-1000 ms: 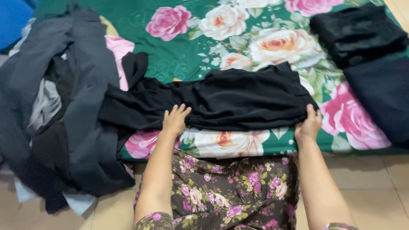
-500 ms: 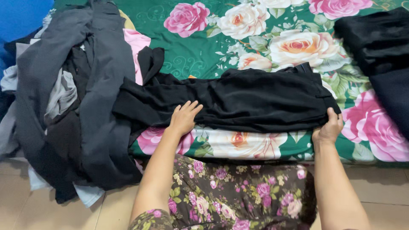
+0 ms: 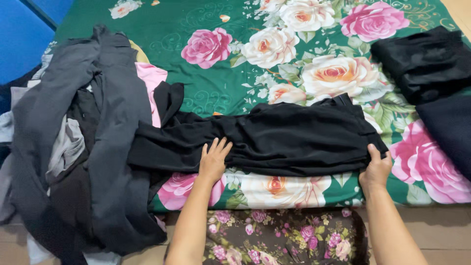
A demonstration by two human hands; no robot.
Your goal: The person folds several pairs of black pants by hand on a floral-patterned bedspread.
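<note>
Fingers [image 3: 219, 146] of the left hand [image 3: 212, 163] lie spread and flat on the near edge of the black garment [image 3: 274, 137] — open, pressing down, gripping nothing. Over at the other end the right hand [image 3: 375, 169] has its fingers curled at the garment's corner, thumb up along the cloth; it looks like a pinch on the hem, though the fold hides how much fabric is caught.

The garment stretches sideways between the two hands, across the front part of a green bedsheet with pink and cream roses [image 3: 221, 88]. It is plain black, soft and matte, folded lengthwise into a long band with shallow creases running along it. Its right end is squared off, with what seems a waistband at the far corner; its left end narrows and runs in beside the heap, one loose flap turned up towards the pink cloth [image 3: 149, 81].

That heap of dark grey and black clothes [image 3: 88, 147] fills the left side and spills over the bed's edge. At the far right sits a stack of folded dark garments [image 3: 431, 64] — well apart from the hands. Below, the person's floral dress [image 3: 289, 240] shows between the forearms.
</note>
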